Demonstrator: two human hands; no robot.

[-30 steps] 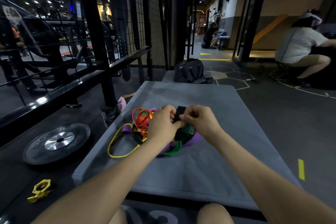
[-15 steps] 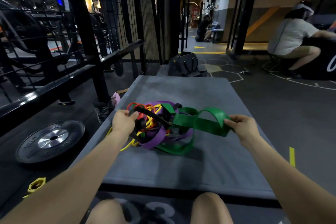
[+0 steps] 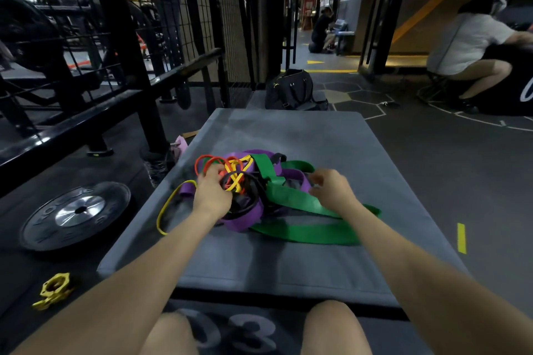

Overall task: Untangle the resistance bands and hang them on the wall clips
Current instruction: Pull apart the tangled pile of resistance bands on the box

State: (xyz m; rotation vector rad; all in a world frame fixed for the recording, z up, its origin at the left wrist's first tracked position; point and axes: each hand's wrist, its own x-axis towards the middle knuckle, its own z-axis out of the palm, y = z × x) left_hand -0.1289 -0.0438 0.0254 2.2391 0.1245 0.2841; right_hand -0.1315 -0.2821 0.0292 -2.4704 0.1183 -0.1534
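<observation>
— The fingers (image 3: 215,174) of the left hand (image 3: 211,195): what are they doing?

— They curl down into the left side of the tangle of resistance bands (image 3: 248,190), among the thin orange band (image 3: 215,163) and the thin yellow band (image 3: 237,179). Which strand they grip I cannot tell.

— And the right hand (image 3: 331,192)?

— Its fingers are bent over the right side of the heap, where the wide green band (image 3: 302,229) and the wide purple band (image 3: 245,217) cross. It is blurred, so whether it pinches anything I cannot tell.

— Where does the tangle lie?

— On the grey mat (image 3: 288,265), around its middle, a little toward the left edge.

— How many bands?

— I count five colours: one green, one purple, one orange, one yellow, one black band (image 3: 246,203). The green trails toward the mat's right edge; a yellow loop reaches to its left edge.

— Anything off the mat?

— One weight plate (image 3: 76,215) on the floor to the left, one yellow collar (image 3: 54,291) near the mat's near left corner, one black bag (image 3: 291,89) past the far edge. Two people sit beyond.
</observation>
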